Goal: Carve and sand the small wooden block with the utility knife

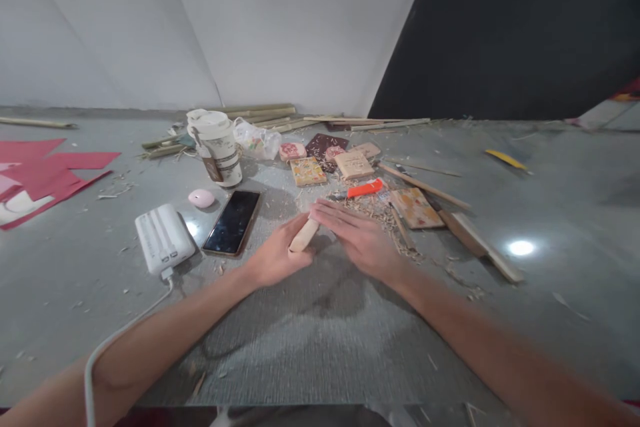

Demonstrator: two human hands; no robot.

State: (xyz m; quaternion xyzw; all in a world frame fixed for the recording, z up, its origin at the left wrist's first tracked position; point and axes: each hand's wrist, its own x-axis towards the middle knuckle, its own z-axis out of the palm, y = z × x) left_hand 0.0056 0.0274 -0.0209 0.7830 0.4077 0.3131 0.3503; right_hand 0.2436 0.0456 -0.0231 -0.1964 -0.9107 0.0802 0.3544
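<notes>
A pale wooden block [305, 235] is held low over the grey tabletop, tilted, its upper end leaning away from me. My left hand [278, 252] is closed around it, with the thumb at its near end. Over the far end lie the fingers of my right hand [361, 237], straight and pressed together; its thumb is hidden. Just beyond my right fingers is an orange utility knife [365, 188] among wood shavings. Carved square pieces, one pale wood [354, 165] and one with a painted floral pattern [308, 171], rest behind the knife.
To the left are a phone [232, 223], a white power bank [164, 239] with a cable crossing my left forearm, a pink egg-shaped object [201, 198] and a lidded paper cup [216, 149]. Wooden strips [487, 248] and a yellow tool [506, 159] lie right. Red paper [55, 167] is far left.
</notes>
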